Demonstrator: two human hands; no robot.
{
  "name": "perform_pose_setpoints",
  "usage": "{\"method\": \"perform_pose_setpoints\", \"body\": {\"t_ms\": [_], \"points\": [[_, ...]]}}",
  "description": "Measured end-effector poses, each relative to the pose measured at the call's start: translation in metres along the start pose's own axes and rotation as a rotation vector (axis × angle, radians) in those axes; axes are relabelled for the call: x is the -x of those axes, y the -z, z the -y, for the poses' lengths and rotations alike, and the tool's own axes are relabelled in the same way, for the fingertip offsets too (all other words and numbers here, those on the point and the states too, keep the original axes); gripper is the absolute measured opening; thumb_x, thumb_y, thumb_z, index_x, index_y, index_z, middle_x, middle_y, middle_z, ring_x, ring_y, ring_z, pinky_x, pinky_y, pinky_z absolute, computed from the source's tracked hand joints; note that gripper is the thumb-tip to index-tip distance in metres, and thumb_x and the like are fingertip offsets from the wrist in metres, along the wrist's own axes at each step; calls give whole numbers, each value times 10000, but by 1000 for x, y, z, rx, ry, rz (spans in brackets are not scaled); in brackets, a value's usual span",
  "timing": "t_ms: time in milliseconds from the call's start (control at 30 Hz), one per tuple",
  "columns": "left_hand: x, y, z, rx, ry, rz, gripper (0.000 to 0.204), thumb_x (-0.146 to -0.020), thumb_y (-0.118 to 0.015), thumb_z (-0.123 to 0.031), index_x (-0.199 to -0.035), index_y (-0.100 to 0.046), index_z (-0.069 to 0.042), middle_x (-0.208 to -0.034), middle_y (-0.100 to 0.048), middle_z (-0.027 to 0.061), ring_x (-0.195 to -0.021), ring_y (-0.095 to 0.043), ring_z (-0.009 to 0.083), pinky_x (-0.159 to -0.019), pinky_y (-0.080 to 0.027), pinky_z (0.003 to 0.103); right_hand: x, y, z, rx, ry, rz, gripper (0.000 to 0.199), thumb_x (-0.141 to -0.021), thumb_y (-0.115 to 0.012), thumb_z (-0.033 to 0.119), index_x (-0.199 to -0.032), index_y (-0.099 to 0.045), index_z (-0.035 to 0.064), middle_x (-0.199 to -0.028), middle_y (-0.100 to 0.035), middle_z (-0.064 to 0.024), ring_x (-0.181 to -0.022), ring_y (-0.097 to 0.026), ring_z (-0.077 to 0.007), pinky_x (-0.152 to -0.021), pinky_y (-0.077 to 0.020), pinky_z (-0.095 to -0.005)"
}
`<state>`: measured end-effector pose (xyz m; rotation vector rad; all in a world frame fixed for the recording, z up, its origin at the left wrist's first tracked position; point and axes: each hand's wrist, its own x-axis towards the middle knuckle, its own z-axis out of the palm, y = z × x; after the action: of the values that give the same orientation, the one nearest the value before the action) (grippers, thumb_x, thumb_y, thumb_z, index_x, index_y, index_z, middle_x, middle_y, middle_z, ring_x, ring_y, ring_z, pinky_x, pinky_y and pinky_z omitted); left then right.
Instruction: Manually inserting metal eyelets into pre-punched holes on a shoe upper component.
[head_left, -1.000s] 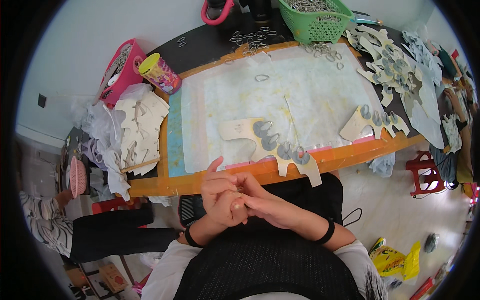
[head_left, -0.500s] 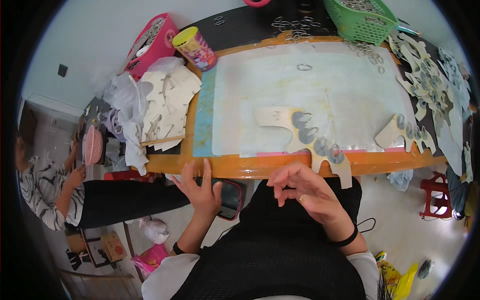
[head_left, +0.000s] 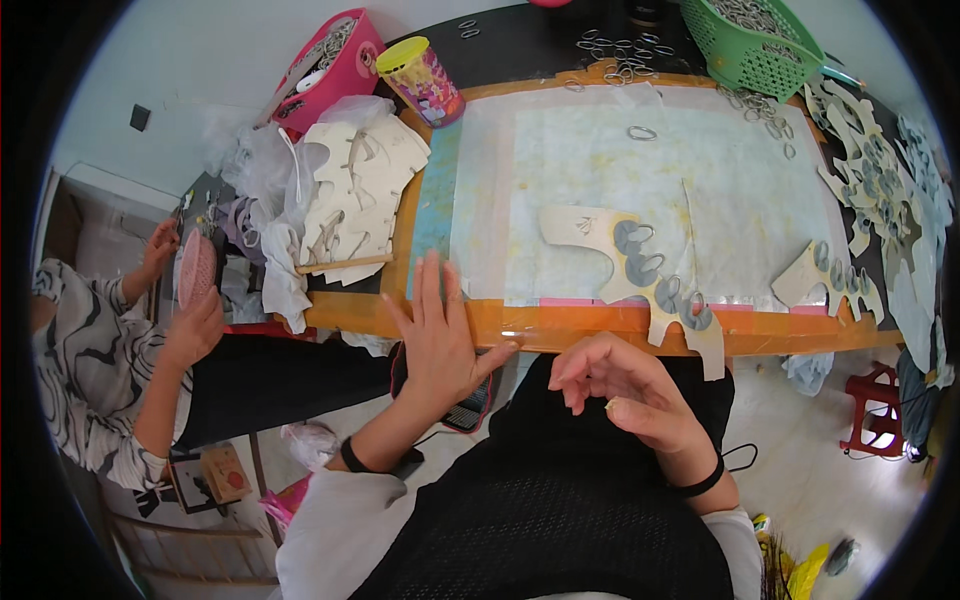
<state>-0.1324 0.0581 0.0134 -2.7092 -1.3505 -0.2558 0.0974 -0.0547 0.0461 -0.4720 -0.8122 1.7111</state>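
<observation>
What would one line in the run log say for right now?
left hand: open, flat on orange table edge | right hand: empty, curled, above lap | nearest: cream cut-out piece

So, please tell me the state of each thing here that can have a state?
Left hand: open, flat, fingers over the table edge, holding nothing.
Right hand: loosely curled, off the table, holding nothing.
Cream cut-out piece: flat, metal rings on it, end overhanging the edge.
Yellow-lidded can: lid on, upright.
Green basket: open, full of rings.
Pink basket: open, holding items.
</observation>
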Motion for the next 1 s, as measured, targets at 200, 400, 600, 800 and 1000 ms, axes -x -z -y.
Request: {"method": "perform_pose_setpoints", "body": {"t_ms": [200, 400, 600, 800, 1000], "points": [[50, 1, -6, 67, 37, -50, 978, -794, -517, -668, -1439, -279, 26, -1496, -160, 282, -1387, -162, 453, -1036, -38, 687, 7, 2, 6, 144, 19, -96, 333, -848, -633, 131, -1145, -538, 16, -1123, -527, -51, -932, -511, -124, -869, -421, -275], [97, -19, -8, 271, -146, 140, 614, -769, -741, -272, -1253, -514, 30, -1378, -365, 270, -1280, -383, 394, -1032, -203, 655, 4, 1, 2, 183, 50, -123, 293, -845, -634, 68, -1119, -547, 12, -1059, -556, -44, -878, -522, -102, -813, -434, -248], [60, -6, -2, 580, -296, -302, 213, -653, -817, -95, -709, -618, -44, -681, -574, 65, -600, -532, 227, -574, -417, 338, 4, -1, -1, 581, 153, -290, 211, -814, -671, 46, -1008, -594, 10, -907, -599, -19, -747, -533, -93, -726, -446, -232], [-34, 24, -36, 637, -310, -377, 294, -680, -808, -138, -906, -658, -26, -877, -618, 124, -756, -583, 296, -664, -461, 351, 1, 4, 0, 1382, 514, -547, 295, -725, -706, 29, -1002, -604, 30, -941, -627, -118, -858, -583, -315, -744, -476, -364], [-101, 15, -62, 560, -329, -186, 311, -793, -645, -29, -1102, -632, -58, -1051, -592, 156, -909, -594, 310, -781, -471, 340, 9, 21, 1, 1503, 486, -677, 280, -738, -687, 15, -1000, -587, 14, -954, -619, -125, -843, -586, -303, -734, -475, -379]]}}
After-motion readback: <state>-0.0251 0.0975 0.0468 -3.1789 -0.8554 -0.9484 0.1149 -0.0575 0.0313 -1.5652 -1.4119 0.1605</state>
